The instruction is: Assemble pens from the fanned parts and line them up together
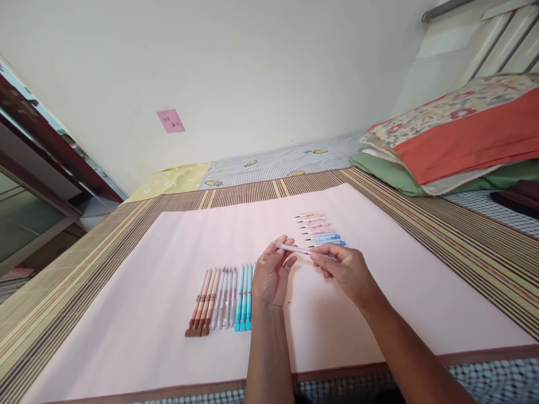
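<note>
Hands meet mid-sheet: our left hand [272,275] and right hand [343,269] both pinch one pen [295,248] above the pink sheet [379,314], between two pen rows.

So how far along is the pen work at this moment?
Looks roughly midway. Done, apparently: a row of uncapped pens lies on the pink sheet, tips pointing left. In hand: the left hand and right hand hold one pale pen between them, one at each end. Left: about ten capped pens, brown, clear and blue, lined up beside the left hand.
</note>
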Available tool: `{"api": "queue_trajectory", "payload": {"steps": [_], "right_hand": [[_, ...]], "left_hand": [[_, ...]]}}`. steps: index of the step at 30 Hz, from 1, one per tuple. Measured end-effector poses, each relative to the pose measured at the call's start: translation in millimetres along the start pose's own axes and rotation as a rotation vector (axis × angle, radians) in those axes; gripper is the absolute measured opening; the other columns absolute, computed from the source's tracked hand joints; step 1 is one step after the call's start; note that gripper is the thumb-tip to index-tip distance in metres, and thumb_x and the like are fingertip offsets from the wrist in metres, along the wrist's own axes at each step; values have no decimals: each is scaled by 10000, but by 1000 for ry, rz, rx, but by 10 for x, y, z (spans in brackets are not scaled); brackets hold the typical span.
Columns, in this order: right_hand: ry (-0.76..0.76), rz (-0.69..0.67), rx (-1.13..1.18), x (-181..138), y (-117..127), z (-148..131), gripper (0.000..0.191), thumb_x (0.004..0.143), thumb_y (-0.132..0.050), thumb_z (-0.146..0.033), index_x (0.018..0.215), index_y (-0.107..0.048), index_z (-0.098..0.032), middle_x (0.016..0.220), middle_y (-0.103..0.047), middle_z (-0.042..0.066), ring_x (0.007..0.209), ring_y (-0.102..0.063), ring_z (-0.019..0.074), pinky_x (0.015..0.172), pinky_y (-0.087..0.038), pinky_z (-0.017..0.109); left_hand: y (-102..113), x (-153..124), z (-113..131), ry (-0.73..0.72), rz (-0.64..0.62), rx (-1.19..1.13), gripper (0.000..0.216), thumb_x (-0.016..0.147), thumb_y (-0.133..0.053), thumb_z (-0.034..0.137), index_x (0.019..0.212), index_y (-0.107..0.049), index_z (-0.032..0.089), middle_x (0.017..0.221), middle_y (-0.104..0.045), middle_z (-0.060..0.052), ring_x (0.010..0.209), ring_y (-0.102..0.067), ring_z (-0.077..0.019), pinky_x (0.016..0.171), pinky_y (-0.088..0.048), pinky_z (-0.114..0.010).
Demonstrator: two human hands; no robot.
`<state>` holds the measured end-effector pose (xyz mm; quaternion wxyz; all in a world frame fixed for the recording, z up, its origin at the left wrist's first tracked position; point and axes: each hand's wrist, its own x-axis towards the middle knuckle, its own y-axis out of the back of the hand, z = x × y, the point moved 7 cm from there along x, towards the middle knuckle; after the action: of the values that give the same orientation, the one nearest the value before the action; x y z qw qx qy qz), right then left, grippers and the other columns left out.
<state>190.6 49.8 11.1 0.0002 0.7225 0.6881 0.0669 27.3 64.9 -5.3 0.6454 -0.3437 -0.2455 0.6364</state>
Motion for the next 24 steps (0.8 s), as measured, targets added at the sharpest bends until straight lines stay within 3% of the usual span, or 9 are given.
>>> {"api": "queue_trajectory", "payload": {"steps": [3, 5, 7, 11, 13, 15, 19, 22, 24], "right_hand": [[-84, -95, 89, 29, -61, 83, 356, 758, -754, -507, 795, -723, -154, 624, -600, 8, 498, -452, 106, 474, -358, 256], [-68, -77, 81, 38, -51, 69, 360, 745, -764, -507, 808, -732, -154, 627, -604, 9, 503, -459, 107, 480, -366, 257], [-15, -26, 39, 34, -23, 12, 345, 745, -768, -487, 839, -748, -156, 642, -614, 12, 524, -478, 114, 502, -388, 262], [90, 44, -64, -9, 0, -115, 289, 778, -744, -440, 873, -757, -166, 670, -636, 19, 585, -517, 137, 554, -419, 273], [124, 50, -115, -34, -8, -149, 267, 795, -728, -428, 873, -752, -173, 692, -648, 23, 613, -532, 148, 561, -421, 275], [130, 42, -147, -47, -15, -145, 260, 808, -716, -428, 870, -746, -178, 684, -641, 19, 614, -533, 150, 552, -415, 272], [23, -29, -63, -18, -30, -10, 313, 792, -735, -477, 846, -734, -168, 641, -621, 9, 552, -512, 131, 526, -420, 270], [-39, -88, 30, 11, -49, 67, 363, 777, -744, -516, 836, -726, -159, 642, -625, 12, 521, -500, 118, 506, -418, 266], [-29, -79, 46, 24, -39, 62, 364, 777, -748, -515, 843, -729, -158, 645, -625, 13, 524, -501, 116, 507, -418, 264]], "left_hand": [[-88, -34, 26, -44, -99, -3, 332, 691, -769, 169, 1023, -756, 155, 1116, -739, -124, 1082, -664, -240, 900, -515, -324], [-142, -54, 27, -49, -146, -16, 416, 711, -765, 201, 1124, -727, 185, 1271, -681, -133, 1183, -618, -265, 972, -483, -374], [-130, -47, 13, -43, -108, -28, 442, 740, -781, 275, 1170, -698, 215, 1323, -649, -125, 1198, -607, -260, 973, -478, -380], [34, 17, -30, -56, 111, 4, 332, 683, -860, 373, 898, -707, 170, 931, -719, -52, 865, -671, -147, 748, -499, -245], [87, 48, -41, -73, 155, 3, 307, 647, -887, 342, 772, -682, 150, 766, -672, -4, 709, -629, -91, 664, -471, -201], [103, 64, -44, -71, 147, -11, 281, 633, -893, 285, 766, -692, 140, 752, -675, -2, 683, -618, -77, 658, -467, -189], [2, 24, -8, -29, -5, -26, 354, 674, -837, 178, 1013, -739, 139, 984, -748, -85, 947, -683, -163, 859, -496, -256], [-146, -51, 62, -51, -181, -37, 485, 715, -762, 141, 1193, -690, 167, 1275, -678, -145, 1260, -576, -270, 1048, -434, -387], [-198, -80, 91, -77, -234, -42, 558, 718, -743, 151, 1266, -647, 196, 1398, -600, -150, 1361, -485, -304, 1086, -400, -434]]}}
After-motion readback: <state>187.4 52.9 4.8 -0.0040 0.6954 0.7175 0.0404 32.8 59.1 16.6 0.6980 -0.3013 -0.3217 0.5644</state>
